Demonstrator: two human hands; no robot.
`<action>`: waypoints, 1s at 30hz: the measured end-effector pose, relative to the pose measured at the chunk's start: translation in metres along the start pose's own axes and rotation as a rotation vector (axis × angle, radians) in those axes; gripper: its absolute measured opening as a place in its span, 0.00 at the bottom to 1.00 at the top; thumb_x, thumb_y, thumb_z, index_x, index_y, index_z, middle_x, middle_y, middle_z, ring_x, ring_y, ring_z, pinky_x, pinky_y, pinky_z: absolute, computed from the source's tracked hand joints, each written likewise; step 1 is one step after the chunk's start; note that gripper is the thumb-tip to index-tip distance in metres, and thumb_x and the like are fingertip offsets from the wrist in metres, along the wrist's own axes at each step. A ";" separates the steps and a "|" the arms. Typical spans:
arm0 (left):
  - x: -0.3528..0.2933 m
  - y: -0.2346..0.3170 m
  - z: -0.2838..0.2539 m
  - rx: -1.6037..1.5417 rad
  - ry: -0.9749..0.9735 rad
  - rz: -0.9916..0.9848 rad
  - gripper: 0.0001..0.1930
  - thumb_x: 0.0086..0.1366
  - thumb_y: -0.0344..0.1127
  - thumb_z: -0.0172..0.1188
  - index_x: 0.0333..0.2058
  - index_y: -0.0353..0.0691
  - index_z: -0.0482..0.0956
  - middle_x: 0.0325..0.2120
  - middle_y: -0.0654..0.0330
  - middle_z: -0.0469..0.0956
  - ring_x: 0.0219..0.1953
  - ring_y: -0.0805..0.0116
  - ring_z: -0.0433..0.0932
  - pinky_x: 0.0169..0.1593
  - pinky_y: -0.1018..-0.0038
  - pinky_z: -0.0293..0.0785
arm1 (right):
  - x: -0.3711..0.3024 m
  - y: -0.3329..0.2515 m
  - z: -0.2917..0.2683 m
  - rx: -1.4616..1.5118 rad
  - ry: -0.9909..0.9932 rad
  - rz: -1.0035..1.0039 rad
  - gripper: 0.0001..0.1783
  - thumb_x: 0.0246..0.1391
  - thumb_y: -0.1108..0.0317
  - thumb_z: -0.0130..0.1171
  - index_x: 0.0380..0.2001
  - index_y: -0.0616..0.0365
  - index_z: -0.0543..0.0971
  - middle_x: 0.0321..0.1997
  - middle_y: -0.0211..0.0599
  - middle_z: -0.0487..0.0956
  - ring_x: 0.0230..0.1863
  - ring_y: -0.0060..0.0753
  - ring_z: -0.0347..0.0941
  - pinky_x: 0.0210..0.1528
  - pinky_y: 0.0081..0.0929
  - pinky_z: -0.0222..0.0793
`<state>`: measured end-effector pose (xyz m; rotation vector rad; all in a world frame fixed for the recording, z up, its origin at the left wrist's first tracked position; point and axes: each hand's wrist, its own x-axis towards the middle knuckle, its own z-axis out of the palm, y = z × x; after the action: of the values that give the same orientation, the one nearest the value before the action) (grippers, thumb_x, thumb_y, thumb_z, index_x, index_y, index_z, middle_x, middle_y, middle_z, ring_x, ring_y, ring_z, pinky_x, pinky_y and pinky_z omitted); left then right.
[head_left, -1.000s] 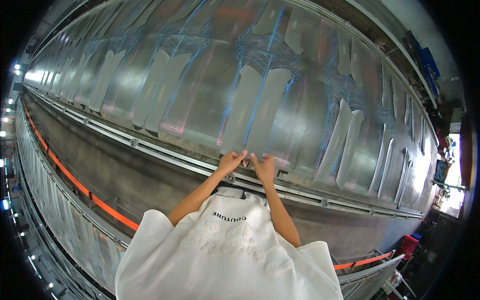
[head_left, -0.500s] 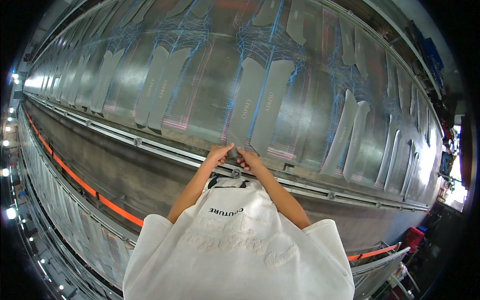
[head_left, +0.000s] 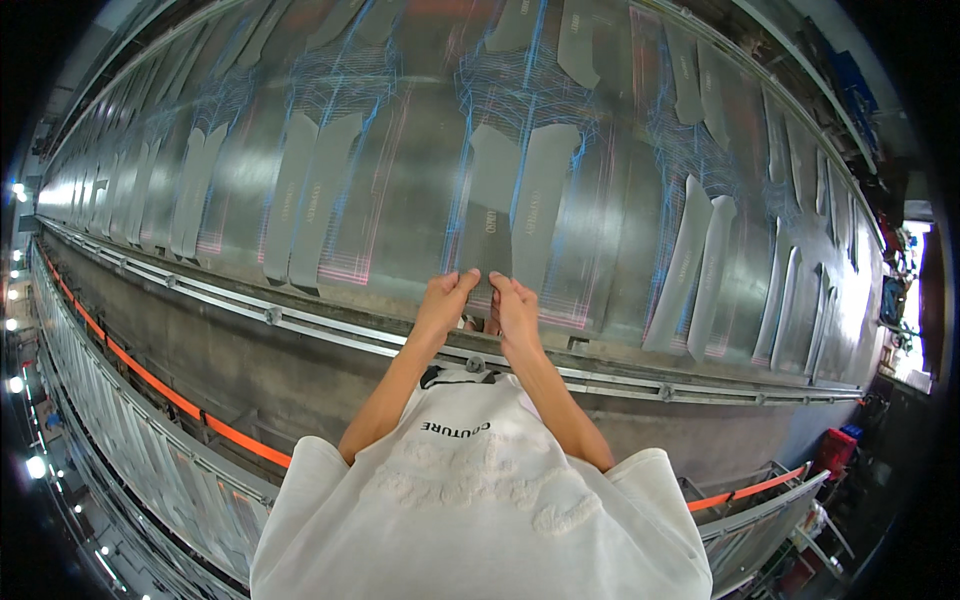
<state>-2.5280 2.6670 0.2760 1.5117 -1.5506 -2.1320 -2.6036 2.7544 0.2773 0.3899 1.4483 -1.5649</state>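
My left hand [head_left: 443, 303] and my right hand [head_left: 515, 307] are side by side at the near edge of the long table, thumbs and fingers pinched together. Between them they hold the near end of a long grey cut panel [head_left: 492, 165], likely fabric, with pale lettering. Its far part lies flat on the table; the near part looks darker and seems raised off the surface. Just to the right, a matching grey panel [head_left: 546, 185] lies flat, untouched. Blue printed lines run between and beyond the two panels.
The metal-topped table [head_left: 400, 215] bears several more grey panel pairs, such as one pair on the left [head_left: 293, 190] and one on the right [head_left: 683, 260]. A metal rail [head_left: 330, 328] runs along its near edge. An orange strip [head_left: 200, 411] marks another table behind me on the left.
Both hands have moved up slightly over the table edge, lifting the left panel's near end. That part now looks darker. The view has shifted a little.
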 end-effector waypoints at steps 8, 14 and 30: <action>-0.048 0.077 -0.011 0.178 -0.077 0.336 0.20 0.62 0.43 0.56 0.16 0.36 0.69 0.11 0.71 0.62 0.15 0.82 0.56 0.17 0.77 0.51 | -0.068 -0.053 0.017 -0.301 -0.145 -0.310 0.24 0.57 0.56 0.53 0.11 0.56 0.68 0.11 0.22 0.64 0.14 0.11 0.54 0.16 0.18 0.48; 0.040 -0.003 -0.031 0.471 0.014 0.394 0.28 0.62 0.55 0.52 0.16 0.33 0.69 0.09 0.57 0.65 0.14 0.72 0.65 0.19 0.70 0.60 | 0.038 0.021 -0.005 -0.528 -0.060 -0.441 0.28 0.58 0.46 0.49 0.14 0.58 0.70 0.13 0.23 0.64 0.14 0.14 0.55 0.15 0.16 0.48; 0.065 -0.195 -0.226 0.271 0.603 -0.022 0.29 0.56 0.62 0.54 0.33 0.36 0.74 0.24 0.50 0.77 0.28 0.57 0.78 0.33 0.66 0.73 | 0.044 0.128 0.020 -0.769 -0.576 0.257 0.22 0.57 0.51 0.48 0.37 0.62 0.73 0.25 0.35 0.76 0.15 0.18 0.64 0.13 0.15 0.56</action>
<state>-2.3069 2.5723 0.0878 2.0080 -1.6159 -1.3059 -2.5186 2.7360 0.1719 -0.3027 1.3423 -0.7304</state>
